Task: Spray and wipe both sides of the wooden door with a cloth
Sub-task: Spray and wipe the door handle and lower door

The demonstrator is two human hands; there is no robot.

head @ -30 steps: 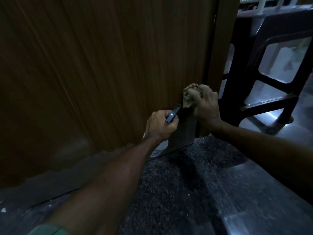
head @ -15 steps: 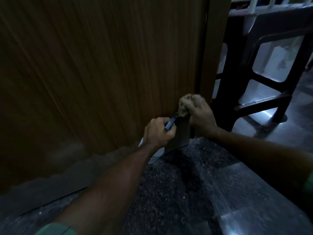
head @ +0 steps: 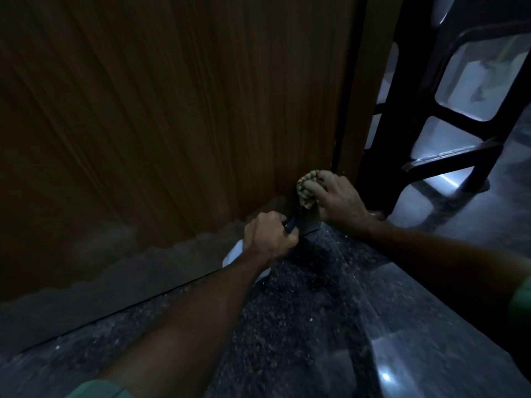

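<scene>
The scene is dim, with most of it in deep shadow. The only real light enters from the upper right, where pale daylight shows through the openings of a dark chair [head: 459, 116] and lays a bright streak and soft sheen on the polished floor [head: 431, 354]. A small glare spot sits low on the floor near the right edge. The door [head: 172, 110] keeps a muted brown glow in its middle and fades to near black toward the left and the corners (a vignette typical of a wide lens). Its grain smears into streaks. Straight lines bow at the frame edges. Both forearms are dark, soft and grainy.
</scene>
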